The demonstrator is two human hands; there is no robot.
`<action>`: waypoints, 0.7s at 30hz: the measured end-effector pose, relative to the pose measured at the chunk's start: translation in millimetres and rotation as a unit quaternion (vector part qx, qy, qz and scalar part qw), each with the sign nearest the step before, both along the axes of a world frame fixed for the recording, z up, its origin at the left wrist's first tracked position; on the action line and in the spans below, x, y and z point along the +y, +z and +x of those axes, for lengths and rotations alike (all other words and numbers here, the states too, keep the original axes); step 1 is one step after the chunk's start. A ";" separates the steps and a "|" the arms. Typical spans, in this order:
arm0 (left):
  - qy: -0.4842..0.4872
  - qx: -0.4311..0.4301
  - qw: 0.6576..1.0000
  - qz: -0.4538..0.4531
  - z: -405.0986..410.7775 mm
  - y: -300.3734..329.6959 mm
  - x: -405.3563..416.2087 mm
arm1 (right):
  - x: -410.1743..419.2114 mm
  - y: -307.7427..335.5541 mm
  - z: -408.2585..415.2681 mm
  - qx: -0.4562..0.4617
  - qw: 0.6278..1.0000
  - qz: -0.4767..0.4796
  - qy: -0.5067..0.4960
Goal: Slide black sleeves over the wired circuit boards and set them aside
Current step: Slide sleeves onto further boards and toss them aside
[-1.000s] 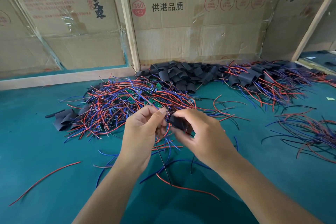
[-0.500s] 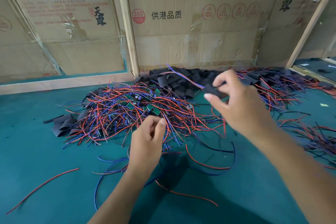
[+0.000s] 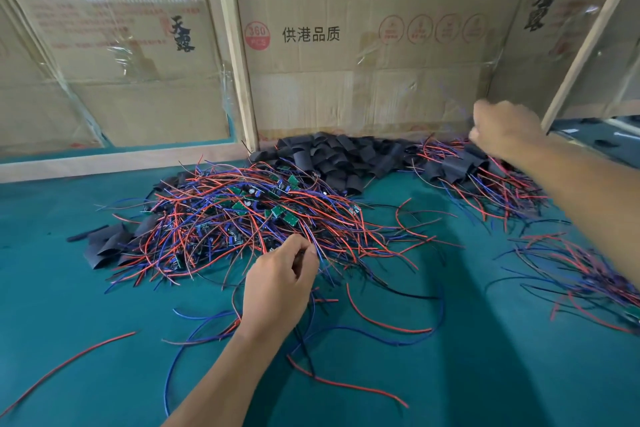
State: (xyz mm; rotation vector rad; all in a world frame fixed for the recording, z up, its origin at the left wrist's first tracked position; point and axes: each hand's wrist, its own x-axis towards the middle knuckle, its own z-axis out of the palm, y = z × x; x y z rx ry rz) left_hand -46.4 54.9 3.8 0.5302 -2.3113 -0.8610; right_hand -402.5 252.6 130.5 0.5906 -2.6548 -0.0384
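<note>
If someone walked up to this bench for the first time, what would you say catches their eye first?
Most likely the big tangle of red and blue wires with green circuit boards heaped mid-table on the teal surface. Behind it, a dark heap of black sleeves lies against the printed cardboard wall. The left hand sits at the tangle's near edge, while the right hand reaches out over the sleeved pieces at far right.

Teal table mat (image 3: 69, 305), printed cardboard boxes (image 3: 363, 56) behind, pale wooden frame posts (image 3: 235, 56), clear tape (image 3: 79, 108)
</note>
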 end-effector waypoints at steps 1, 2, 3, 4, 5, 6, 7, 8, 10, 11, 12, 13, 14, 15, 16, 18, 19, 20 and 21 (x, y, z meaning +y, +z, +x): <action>0.000 0.000 1.000 0.004 0.1 0.1 -0.5 | -1.0 -9.7 -2.6 -0.043 0.998 0.039 -0.025; 0.000 -0.001 1.000 0.008 -0.1 0.3 -0.8 | -2.6 -19.6 -3.5 -0.075 0.994 0.060 -0.047; 0.000 0.000 1.000 0.012 -0.4 0.6 -0.9 | -5.7 -27.8 -1.2 -0.084 0.993 0.060 -0.065; 0.000 -0.001 1.000 0.015 -0.4 0.7 -0.6 | -11.7 -35.1 3.3 -0.073 0.994 0.037 -0.074; 0.000 -0.001 1.000 0.017 -0.7 1.2 -0.5 | -21.2 -40.3 10.6 -0.052 0.996 -0.010 -0.069; 0.001 0.000 1.000 0.017 -0.8 1.6 -0.4 | -34.8 -43.7 18.5 -0.033 0.996 -0.071 -0.043; 0.002 0.001 1.000 0.016 -0.8 1.9 -0.1 | -51.2 -46.3 29.9 -0.043 0.991 -0.128 -0.001; 0.002 0.002 1.000 0.014 -0.6 2.2 0.5 | -67.9 -48.8 43.5 -0.085 0.982 -0.162 0.048; 0.003 0.002 1.000 0.012 -0.3 2.2 0.9 | -99.3 -57.8 70.8 -0.191 0.958 -0.156 0.146; 0.004 0.000 1.000 0.010 -0.2 1.6 0.7 | -111.6 -63.9 81.4 -0.229 0.946 -0.138 0.185; 0.005 0.000 1.000 0.007 0.4 0.7 0.7 | -122.4 -69.6 88.9 -0.258 0.935 -0.118 0.211; 0.007 -0.001 1.000 0.004 0.7 0.1 0.7 | -131.3 -74.0 93.2 -0.286 0.926 -0.108 0.222; 0.008 -0.001 1.000 0.002 0.8 -0.3 0.9 | -138.9 -76.9 95.3 -0.318 0.914 -0.116 0.223; 0.008 -0.002 1.000 0.001 0.4 -0.4 0.9 | -145.4 -78.9 97.3 -0.345 0.903 -0.135 0.220; 0.010 -0.002 1.000 0.000 0.4 -0.7 0.8 | -151.6 -80.6 98.7 -0.356 0.895 -0.156 0.217; 0.015 0.000 1.000 -0.008 -0.6 -1.1 0.5 | -161.6 -83.7 101.1 -0.349 0.895 -0.171 0.220; 0.017 0.002 1.000 -0.011 -0.4 -1.2 0.4 | -165.8 -85.8 102.6 -0.344 0.900 -0.157 0.218; 0.016 0.004 1.000 -0.013 -0.1 -0.9 1.0 | -168.8 -88.2 104.0 -0.337 0.907 -0.136 0.213; 0.015 0.005 1.000 -0.015 0.2 -0.2 1.8 | -170.8 -90.2 104.2 -0.330 0.913 -0.120 0.206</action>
